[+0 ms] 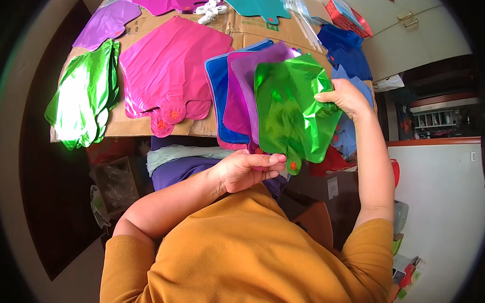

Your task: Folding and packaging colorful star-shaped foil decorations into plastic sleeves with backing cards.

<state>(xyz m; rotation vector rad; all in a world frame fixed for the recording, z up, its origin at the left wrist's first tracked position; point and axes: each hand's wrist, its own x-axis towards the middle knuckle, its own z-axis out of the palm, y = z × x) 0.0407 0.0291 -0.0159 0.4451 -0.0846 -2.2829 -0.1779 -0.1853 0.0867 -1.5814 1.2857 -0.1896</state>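
Note:
A flat green foil balloon (292, 109) hangs in front of me, its small tab pointing down toward my body. My right hand (350, 98) pinches it by the right edge, thumb on top. My left hand (248, 171) is closed, thumb against fingers, at the lower tabs of a fanned set of flat foil balloons. That set has a blue balloon (217, 83), a magenta balloon (235, 117) and a purple balloon (245, 71), partly covered by the green one. The left fingertips are beside the green tab; whether they touch it I cannot tell.
Cardboard (199, 127) covers the table. On it lie pink balloons (170, 68), shiny green balloons (80, 98), lilac balloons (107, 22), a teal balloon (253, 2) and dark blue balloons (346, 49). A white cord bundle (211, 12) and a red basket (340, 19) sit farther back.

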